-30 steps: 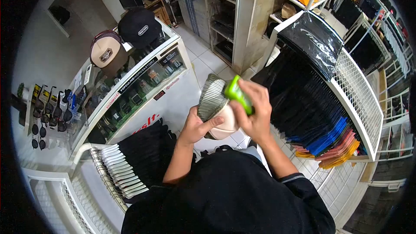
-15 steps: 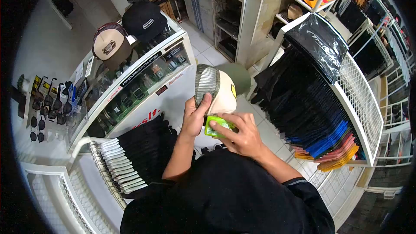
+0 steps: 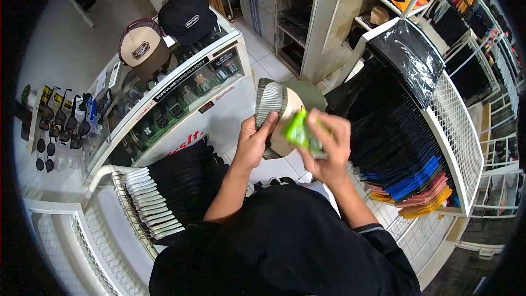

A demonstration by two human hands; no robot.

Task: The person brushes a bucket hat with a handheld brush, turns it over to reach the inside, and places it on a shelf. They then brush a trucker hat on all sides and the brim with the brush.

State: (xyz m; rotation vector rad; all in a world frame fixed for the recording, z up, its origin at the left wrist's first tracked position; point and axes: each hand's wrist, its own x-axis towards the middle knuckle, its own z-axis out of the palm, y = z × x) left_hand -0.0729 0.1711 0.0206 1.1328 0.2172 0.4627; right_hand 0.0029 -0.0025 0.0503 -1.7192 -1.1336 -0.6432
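Observation:
A trucker cap (image 3: 290, 104) with a cream front, olive brim and grey-green mesh back is held in front of my body. My left hand (image 3: 255, 140) is closed on its mesh side, thumb on top. In my right hand (image 3: 331, 145) is a small bright green block (image 3: 297, 129), pressed against or just over the cream front panel. Motion blurs this hand and the block, so its exact kind cannot be made out. The block and fingers cover part of the cap's front, including most of a yellow patch.
A glass display case (image 3: 186, 85) at left carries a tan-and-brown cap (image 3: 141, 49) and a black cap (image 3: 189, 19). Sunglasses (image 3: 66, 123) hang farther left. Racks of dark clothes (image 3: 178, 186) and folded or hung garments (image 3: 394, 126) flank me on both sides.
My right hand has moved up and right, taking the green block from below the cap onto its front panel. The cap has shifted slightly right and turned in my left hand.

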